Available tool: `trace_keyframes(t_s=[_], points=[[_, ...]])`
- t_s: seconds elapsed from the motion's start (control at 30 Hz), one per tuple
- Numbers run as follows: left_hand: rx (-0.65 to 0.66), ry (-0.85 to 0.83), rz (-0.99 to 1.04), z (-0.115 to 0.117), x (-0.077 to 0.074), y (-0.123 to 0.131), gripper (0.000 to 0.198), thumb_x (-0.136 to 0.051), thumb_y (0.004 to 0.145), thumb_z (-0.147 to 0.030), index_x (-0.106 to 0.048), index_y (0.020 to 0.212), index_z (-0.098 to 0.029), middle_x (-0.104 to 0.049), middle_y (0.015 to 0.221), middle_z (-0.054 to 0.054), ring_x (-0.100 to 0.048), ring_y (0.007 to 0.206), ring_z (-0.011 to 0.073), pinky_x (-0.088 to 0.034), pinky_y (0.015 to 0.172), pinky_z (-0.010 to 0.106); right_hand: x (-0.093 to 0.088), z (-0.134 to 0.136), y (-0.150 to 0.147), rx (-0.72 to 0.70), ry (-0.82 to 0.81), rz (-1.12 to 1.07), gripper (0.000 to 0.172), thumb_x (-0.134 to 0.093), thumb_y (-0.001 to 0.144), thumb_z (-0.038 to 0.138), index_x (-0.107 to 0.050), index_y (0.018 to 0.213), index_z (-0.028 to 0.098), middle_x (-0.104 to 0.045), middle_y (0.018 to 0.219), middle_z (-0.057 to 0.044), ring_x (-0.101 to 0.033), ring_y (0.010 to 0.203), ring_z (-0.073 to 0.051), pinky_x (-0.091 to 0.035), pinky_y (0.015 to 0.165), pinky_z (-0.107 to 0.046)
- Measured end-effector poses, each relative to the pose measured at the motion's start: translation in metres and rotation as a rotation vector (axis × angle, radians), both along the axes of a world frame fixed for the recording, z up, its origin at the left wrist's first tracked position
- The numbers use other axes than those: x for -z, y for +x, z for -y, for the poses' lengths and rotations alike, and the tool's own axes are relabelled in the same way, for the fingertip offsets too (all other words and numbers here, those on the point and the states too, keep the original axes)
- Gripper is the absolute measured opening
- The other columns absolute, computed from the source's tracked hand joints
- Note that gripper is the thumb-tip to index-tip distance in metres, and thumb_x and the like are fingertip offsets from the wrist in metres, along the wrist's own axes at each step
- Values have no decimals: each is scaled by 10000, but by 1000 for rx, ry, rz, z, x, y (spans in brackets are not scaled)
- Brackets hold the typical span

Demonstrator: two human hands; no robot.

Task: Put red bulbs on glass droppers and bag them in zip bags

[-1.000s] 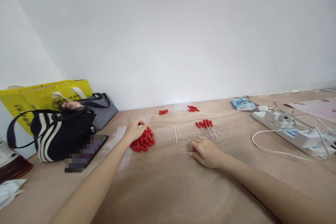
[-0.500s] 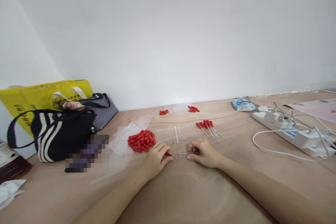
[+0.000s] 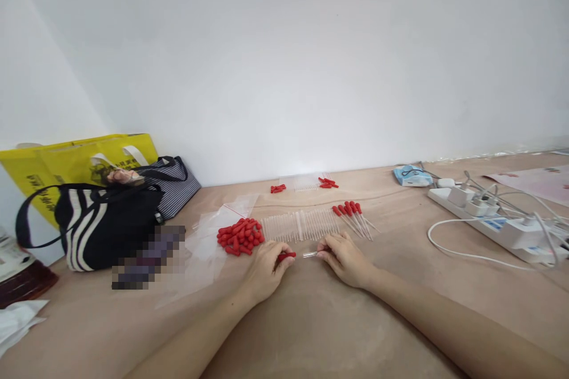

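At the table (image 3: 288, 325), left hand (image 3: 267, 265) pinching red bulb (image 3: 287, 255), right hand (image 3: 345, 259) gripping clear tube (image 3: 310, 254) — each partly hidden

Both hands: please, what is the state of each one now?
Left hand: closed, holding a red rubber bulb.
Right hand: closed, holding a clear tube.

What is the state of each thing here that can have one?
Left hand, holding a bulb
Right hand, holding a tube
That bulb, apart from that tube
That tube, visible end bare
Bulb heap, loose
Tube row, without bulbs
Droppers, bulbs fitted
Clear plastic, lying flat
Power strip, plugs inserted
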State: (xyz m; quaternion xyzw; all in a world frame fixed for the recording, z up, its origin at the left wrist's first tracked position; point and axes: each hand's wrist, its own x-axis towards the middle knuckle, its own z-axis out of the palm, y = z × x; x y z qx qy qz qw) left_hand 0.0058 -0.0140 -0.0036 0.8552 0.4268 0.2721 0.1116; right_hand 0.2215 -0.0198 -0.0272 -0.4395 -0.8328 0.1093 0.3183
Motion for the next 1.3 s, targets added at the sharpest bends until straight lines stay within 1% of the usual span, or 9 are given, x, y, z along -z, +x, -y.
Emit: trace_keyframes(t_s=[0.07, 0.13, 0.23, 0.43, 0.57, 0.73, 0.97, 1.1, 1.3], points=[[-20, -70, 5, 2, 0, 4, 99, -479, 811, -263, -546, 811, -190, -610, 793, 12, -543, 763, 180, -400, 723, 319, 0, 1, -3, -28, 8, -31, 94, -393, 851, 192, -450, 776, 183, -591, 748, -6, -506, 686, -130, -293, 718, -301], [-4, -124, 31, 4, -1, 7, 84, -478, 807, -245, -540, 808, -189, -617, 797, 6, -552, 761, 172, -402, 724, 305, 1, 1, -6, -25, 31, -45, 97, -385, 853, 193, -440, 774, 184, -591, 739, -2, -502, 658, -125, -290, 718, -297], [14, -149, 59, 4, -2, 8, 72, -487, 793, -210, -552, 801, -181, -626, 801, 9, -558, 769, 167, -408, 728, 292, 3, 1, -8, 2, 69, -40, 100, -384, 852, 196, -441, 771, 186, -597, 728, 4, -502, 630, -121, -279, 716, -296], [84, -112, 54, 4, -3, 9, 159, -457, 812, -174, -613, 848, -182, -649, 819, 21, -554, 789, 170, -412, 725, 289, 0, 3, -8, -36, 87, 20, 81, -396, 845, 189, -458, 793, 184, -623, 750, 4, -533, 643, -116, -255, 720, -292], [80, -102, 60, 5, -3, 10, 165, -454, 825, -198, -617, 813, -173, -632, 746, 17, -548, 730, 161, -413, 669, 270, -1, 5, -9, -62, 89, 36, 113, -387, 847, 192, -488, 799, 187, -626, 757, -5, -532, 654, -122, -250, 707, -287], [71, -77, 69, 8, -3, 10, 157, -467, 817, -188, -614, 770, -162, -613, 697, 14, -536, 688, 151, -403, 637, 255, -2, 8, -11, -68, 96, 51, 134, -393, 842, 199, -503, 766, 180, -617, 697, 2, -507, 600, -112, -236, 687, -280], [133, -37, -15, 9, -1, 11, 147, -481, 812, -197, -602, 732, -173, -613, 672, 9, -526, 700, 157, -394, 685, 278, -4, 9, -8, -96, 177, 179, 166, -394, 829, 185, -521, 724, 174, -619, 672, 1, -491, 565, -99, -194, 678, -292], [140, -10, -33, 10, -1, 11, 178, -450, 829, -214, -585, 724, -164, -606, 673, 19, -517, 697, 161, -393, 677, 285, -3, 8, -10, -98, 208, 165, 166, -381, 826, 172, -528, 748, 172, -619, 681, -3, -479, 561, -95, -198, 674, -290], [188, 38, -42, 11, 0, 11, 211, -418, 841, -232, -574, 717, -164, -595, 679, 31, -516, 694, 165, -394, 688, 297, -1, 10, -16, -97, 246, 145, 183, -357, 823, 162, -518, 736, 165, -612, 673, -12, -465, 554, -105, -208, 657, -288]])
